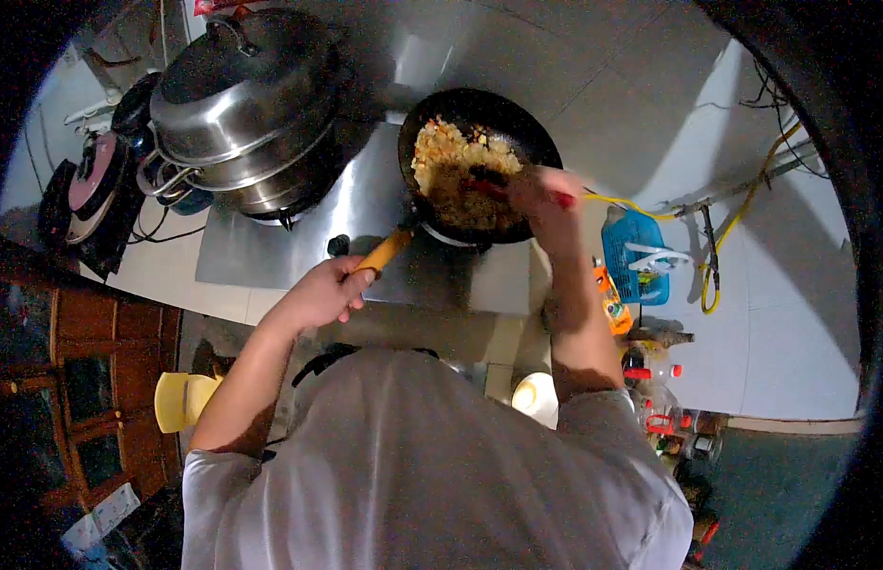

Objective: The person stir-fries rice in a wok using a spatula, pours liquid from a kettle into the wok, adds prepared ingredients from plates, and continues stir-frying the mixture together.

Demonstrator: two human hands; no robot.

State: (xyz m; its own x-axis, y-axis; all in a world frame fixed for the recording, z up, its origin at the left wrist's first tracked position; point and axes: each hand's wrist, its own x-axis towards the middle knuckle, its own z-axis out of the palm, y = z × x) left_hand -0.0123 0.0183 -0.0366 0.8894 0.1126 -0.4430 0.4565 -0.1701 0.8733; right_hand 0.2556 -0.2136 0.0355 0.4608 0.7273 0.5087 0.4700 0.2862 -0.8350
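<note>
My left hand (pixel 329 293) is wrapped round the yellow wooden handle (pixel 388 251) of a black wok (pixel 539 142) on the stove. Inside the wok lies what looks like fried rice (pixel 439 157), light grains with orange and yellow bits, heaped toward the far left side. Over the wok's right rim, my right hand (pixel 548 201) is closed on a red-handled cooking utensil (pixel 487 188). Motion smears this hand, and the utensil's working end is blurred among the food.
A large lidded steel steamer pot (pixel 237 114) stands on the stove (pixel 280 256) to the left. Right of the wok are a blue basket (pixel 637 256), an orange package (pixel 612 302), several bottles (pixel 655 370) and a yellow hose (pixel 745 223). A white bowl (pixel 536 399) sits near my right elbow.
</note>
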